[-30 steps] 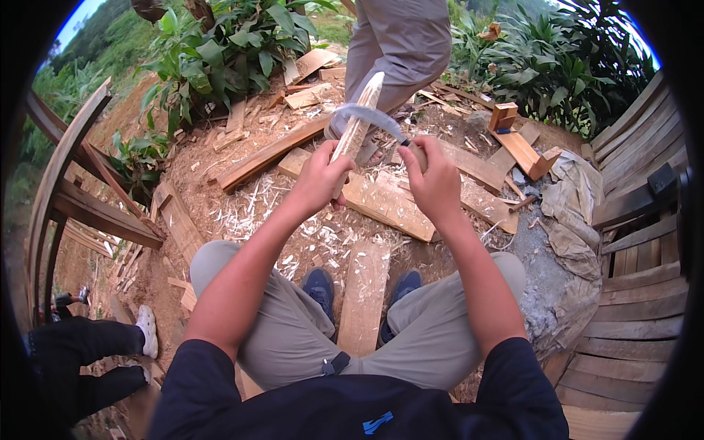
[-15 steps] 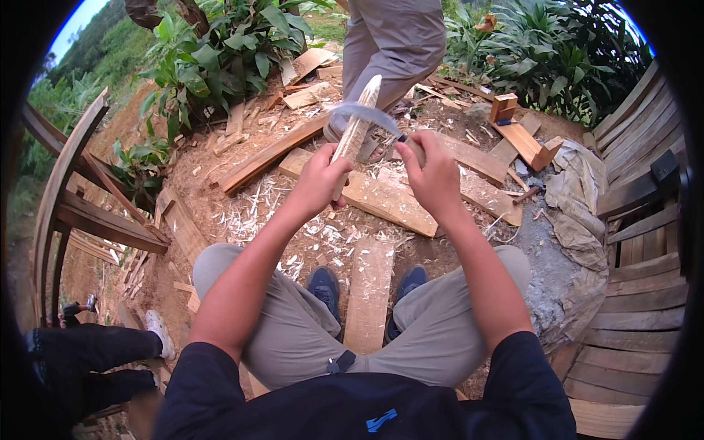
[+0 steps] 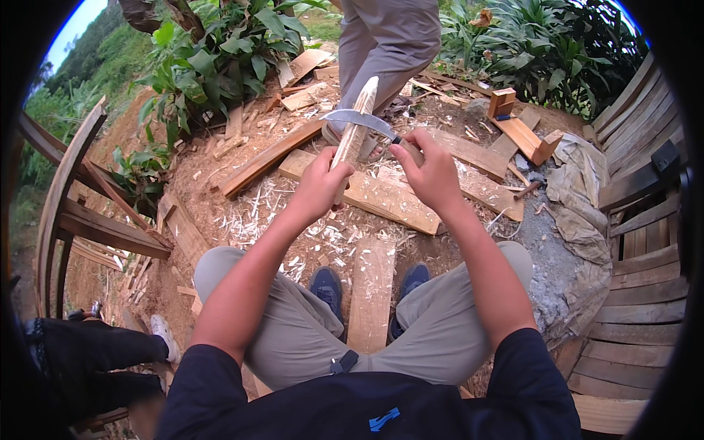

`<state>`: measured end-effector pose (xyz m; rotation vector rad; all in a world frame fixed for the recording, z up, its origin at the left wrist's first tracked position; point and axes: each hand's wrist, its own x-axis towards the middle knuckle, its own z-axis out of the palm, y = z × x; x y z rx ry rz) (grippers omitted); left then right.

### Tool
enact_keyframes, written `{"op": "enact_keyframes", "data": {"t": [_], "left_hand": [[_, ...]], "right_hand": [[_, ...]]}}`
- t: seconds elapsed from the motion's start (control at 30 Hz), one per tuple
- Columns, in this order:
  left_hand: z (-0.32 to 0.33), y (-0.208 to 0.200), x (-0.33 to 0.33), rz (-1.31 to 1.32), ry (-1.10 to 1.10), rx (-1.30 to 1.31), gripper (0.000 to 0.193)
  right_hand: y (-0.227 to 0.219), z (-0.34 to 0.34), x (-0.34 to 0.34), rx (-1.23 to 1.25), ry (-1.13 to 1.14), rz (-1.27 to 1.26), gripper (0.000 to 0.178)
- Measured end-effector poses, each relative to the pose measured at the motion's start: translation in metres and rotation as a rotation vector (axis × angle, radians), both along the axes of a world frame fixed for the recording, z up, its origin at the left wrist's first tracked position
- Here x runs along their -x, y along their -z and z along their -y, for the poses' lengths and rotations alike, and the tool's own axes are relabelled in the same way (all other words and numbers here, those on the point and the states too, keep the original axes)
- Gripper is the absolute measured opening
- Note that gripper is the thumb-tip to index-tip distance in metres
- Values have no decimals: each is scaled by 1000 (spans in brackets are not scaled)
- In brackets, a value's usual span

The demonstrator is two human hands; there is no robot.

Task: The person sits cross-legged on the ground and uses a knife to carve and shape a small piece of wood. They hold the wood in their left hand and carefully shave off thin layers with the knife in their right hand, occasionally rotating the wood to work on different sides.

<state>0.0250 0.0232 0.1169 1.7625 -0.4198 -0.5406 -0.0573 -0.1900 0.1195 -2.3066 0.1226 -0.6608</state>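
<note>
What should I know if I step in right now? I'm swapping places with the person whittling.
Left hand grips a pale wooden stick, held pointing away. Right hand holds a curved knife by the handle, blade lying across the stick near its far end.
Done: shavings litter the ground in front of the knees; the stick's visible length looks pale and smooth.
Left: cannot tell how much more needs carving.
A person stands just beyond the stick.

My left hand (image 3: 319,187) covers the lower end of the wooden stick (image 3: 356,128), and my right hand (image 3: 433,176) hides the knife (image 3: 359,119) handle. The standing person (image 3: 385,44) ahead is cut off above the thighs by the top edge. The plank (image 3: 372,293) between my shoes disappears under my legs.
</note>
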Motion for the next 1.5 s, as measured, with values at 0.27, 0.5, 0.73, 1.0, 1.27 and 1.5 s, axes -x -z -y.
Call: {"op": "enact_keyframes", "data": {"t": [0.27,0.5,0.73,1.0,1.27,1.5], "left_hand": [[7,9,-7,-39,-55,-39,47],[8,20,-8,-49,-97,-104,44],[6,18,-7,-114,-111,-51,45],[7,15,-14,-97,-100,-51,45],[6,19,-11,-106,-130,-111,42],[8,24,-11,-142,-126,-171,42]], "right_hand": [[31,-11,-15,-336,-40,-172,36],[15,11,-13,-1424,-340,-708,34],[13,-12,-1,-80,-74,-269,37],[22,0,-14,93,17,-261,37],[38,-14,-14,76,24,-314,40],[39,-14,-23,-1093,-176,-735,42]]}}
